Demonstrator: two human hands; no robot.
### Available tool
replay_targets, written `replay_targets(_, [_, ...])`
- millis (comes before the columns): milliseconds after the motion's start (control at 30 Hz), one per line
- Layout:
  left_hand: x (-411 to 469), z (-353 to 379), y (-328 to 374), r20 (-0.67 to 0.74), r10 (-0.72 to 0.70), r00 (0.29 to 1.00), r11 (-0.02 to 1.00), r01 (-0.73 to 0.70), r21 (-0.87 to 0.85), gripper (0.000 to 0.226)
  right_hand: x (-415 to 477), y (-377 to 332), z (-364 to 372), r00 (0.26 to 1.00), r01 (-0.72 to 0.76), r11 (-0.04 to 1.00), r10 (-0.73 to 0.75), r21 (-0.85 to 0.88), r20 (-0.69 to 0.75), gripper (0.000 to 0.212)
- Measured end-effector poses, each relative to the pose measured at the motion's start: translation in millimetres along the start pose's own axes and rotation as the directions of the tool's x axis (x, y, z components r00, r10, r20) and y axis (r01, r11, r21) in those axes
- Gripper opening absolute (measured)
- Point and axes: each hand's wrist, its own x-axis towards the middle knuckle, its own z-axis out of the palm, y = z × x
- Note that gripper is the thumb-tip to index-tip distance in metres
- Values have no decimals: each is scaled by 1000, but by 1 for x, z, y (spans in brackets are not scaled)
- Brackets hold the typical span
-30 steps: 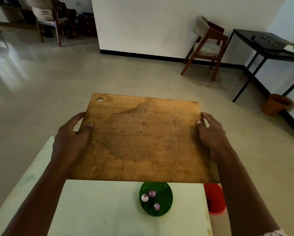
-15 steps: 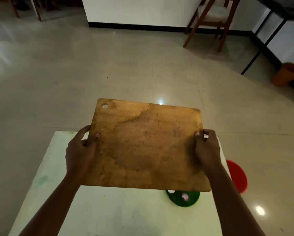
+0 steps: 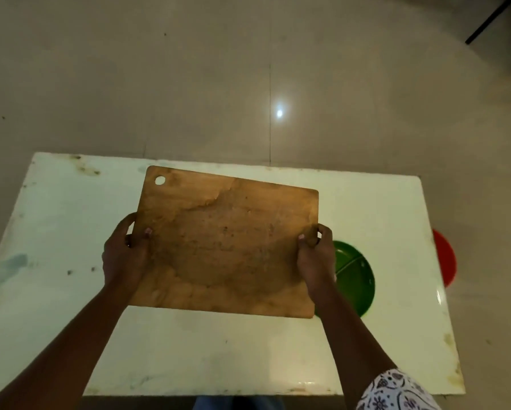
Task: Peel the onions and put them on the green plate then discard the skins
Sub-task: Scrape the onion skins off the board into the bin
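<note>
I hold a worn wooden cutting board (image 3: 227, 244) over the white table (image 3: 70, 208). Its surface is bare, with a round hole at its far left corner. My left hand (image 3: 124, 255) grips its left edge, thumb on top. My right hand (image 3: 316, 255) grips its right edge. The green plate (image 3: 357, 279) lies on the table to the right, partly hidden under the board and my right arm. No onions show in its visible part.
A red bin (image 3: 445, 258) stands on the floor just past the table's right edge. Tiled floor lies beyond the far edge. A black table leg (image 3: 490, 19) shows at the top right.
The view has tilted down to the table. The board has come lower and nearer the tabletop, still held in both hands. The onions seen on the plate earlier are now hidden.
</note>
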Motion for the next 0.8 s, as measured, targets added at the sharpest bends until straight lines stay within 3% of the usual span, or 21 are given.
replay_targets(333, [32, 53, -85, 50, -155, 987, 985, 150, 79, 45, 31, 62, 64, 992, -69, 993, 79, -96, 96, 53])
replay_targets(800, [40, 76, -104, 43, -305, 951, 941, 295, 165, 52, 41, 73, 92, 976, -176, 935, 207, -307, 71, 57])
